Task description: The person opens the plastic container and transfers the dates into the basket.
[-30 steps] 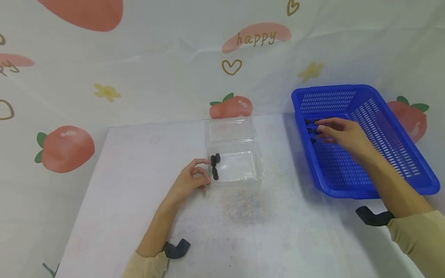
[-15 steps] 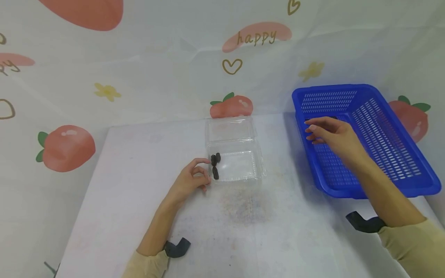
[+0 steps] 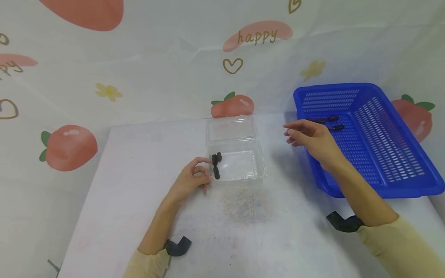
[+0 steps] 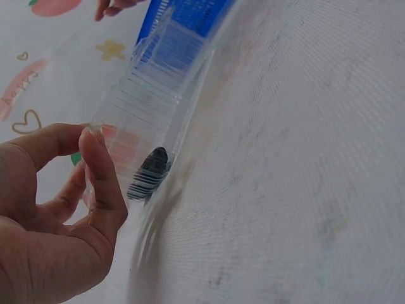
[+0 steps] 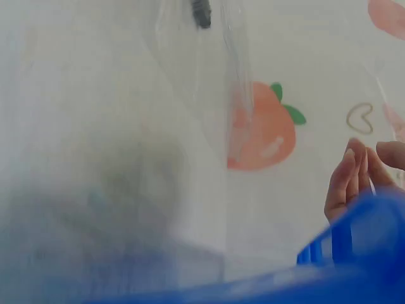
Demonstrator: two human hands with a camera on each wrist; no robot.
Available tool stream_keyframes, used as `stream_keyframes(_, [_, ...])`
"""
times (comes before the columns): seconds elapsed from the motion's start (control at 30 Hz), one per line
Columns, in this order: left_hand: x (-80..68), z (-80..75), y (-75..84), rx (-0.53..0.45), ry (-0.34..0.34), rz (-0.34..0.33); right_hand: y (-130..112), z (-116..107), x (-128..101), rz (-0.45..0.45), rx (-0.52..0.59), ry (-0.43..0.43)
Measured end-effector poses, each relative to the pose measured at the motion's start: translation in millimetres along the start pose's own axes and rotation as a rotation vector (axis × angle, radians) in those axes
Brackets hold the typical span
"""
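My left hand (image 3: 189,179) pinches the left edge of a clear plastic clamshell box (image 3: 240,166) between thumb and index finger; the left wrist view shows this grip closely. Its lid lies folded back. Along the box's left side lie 3 small dark oblong pieces (image 3: 216,172), date-like in shape. Above the left rim of a blue plastic basket (image 3: 399,192) hovers my right hand (image 3: 318,143), thumb and fingertips bent close together. I cannot tell whether anything is between those fingertips. Several more dark pieces (image 3: 333,118) lie in the basket's far left corner, partly behind the hand.
The white table (image 3: 139,154) meets a fruit-printed cloth backdrop (image 3: 156,77) right behind the box. The basket's raised walls stand at the right, with a strip of table between basket and box. Black mounts (image 3: 344,222) stick out at both wrists.
My right hand has moved left out of the basket, over its left rim toward the box, uncovering some dark pieces behind it. My left hand keeps its grip on the box edge.
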State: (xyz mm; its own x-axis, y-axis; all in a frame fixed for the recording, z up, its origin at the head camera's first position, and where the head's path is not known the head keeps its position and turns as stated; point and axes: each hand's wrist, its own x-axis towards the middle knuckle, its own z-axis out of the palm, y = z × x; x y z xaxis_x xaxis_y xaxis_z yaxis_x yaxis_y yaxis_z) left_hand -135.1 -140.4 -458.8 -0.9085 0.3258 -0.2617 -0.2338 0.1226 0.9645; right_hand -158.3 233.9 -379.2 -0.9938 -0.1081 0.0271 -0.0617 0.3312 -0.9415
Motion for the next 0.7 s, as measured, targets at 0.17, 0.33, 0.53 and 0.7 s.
stream_keyframes(0.17, [1.5, 1.1, -1.9, -0.001, 0.009, 0.004, -5.2, 19.5, 4.6, 0.004, 0.006, -0.004])
stream_keyframes(0.33, [2.1, 1.3, -1.9, 0.002, 0.017, 0.007, -8.3, 38.3, 10.1, -0.021, -0.04, -0.023])
stream_keyframes(0.53, [1.6, 1.4, -0.9, 0.006, 0.02, 0.007, -8.9, 59.5, 12.3, -0.101, -0.016, -0.09])
stream_keyframes(0.7, [1.4, 1.7, -1.5, 0.004, 0.011, 0.005, -7.8, 75.3, 13.8, -0.075, 0.019, -0.127])
